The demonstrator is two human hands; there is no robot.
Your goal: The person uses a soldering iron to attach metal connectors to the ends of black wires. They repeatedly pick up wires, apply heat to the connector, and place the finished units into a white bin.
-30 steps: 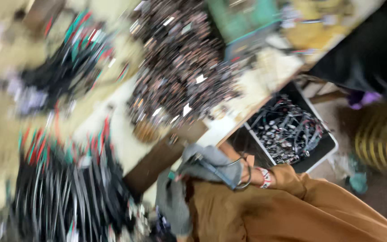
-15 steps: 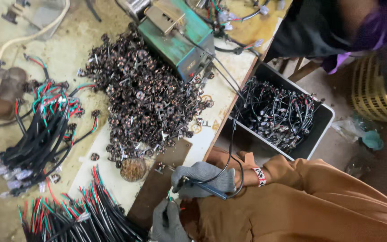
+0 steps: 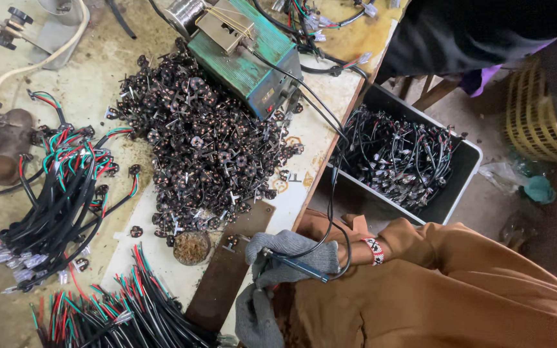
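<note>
At the left of the worktop (image 3: pixel 8 148) lies a loose bundle of black cables (image 3: pixel 53 206) with red, green and white cores fanning out, their ends capped in pale plugs, and below it a second sheaf of cut wires (image 3: pixel 117 309) spreads like a brush; all look soft and rubbery against the stained, dusty surface. Next comes a big heap of small dark parts (image 3: pixel 195 148), round and spiky with thin metal pins, and at its lower edge a little round dish (image 3: pixel 191 248) of brown crumbly stuff. Behind the heap stands a worn green metal box (image 3: pixel 246 55) with a black lead running down to the person. A flat rusty-brown plate (image 3: pixel 227 270) sits at the worktop's edge, one small part resting near its top end. Just over it the right hand (image 3: pixel 294 254), in a grey knitted glove, has its grip closed around a slim blue-handled soldering iron (image 3: pixel 291 264), tip pointing left toward the plate; the left hand (image 3: pixel 256 316), also gloved, sits just below, and whether its grip pinches anything I cannot tell. The work seems to be at the joining stage: the next move likely needs the tip steadied on a pin. Farther right, a dark bin (image 3: pixel 469 167) holds tangled finished leads.
</note>
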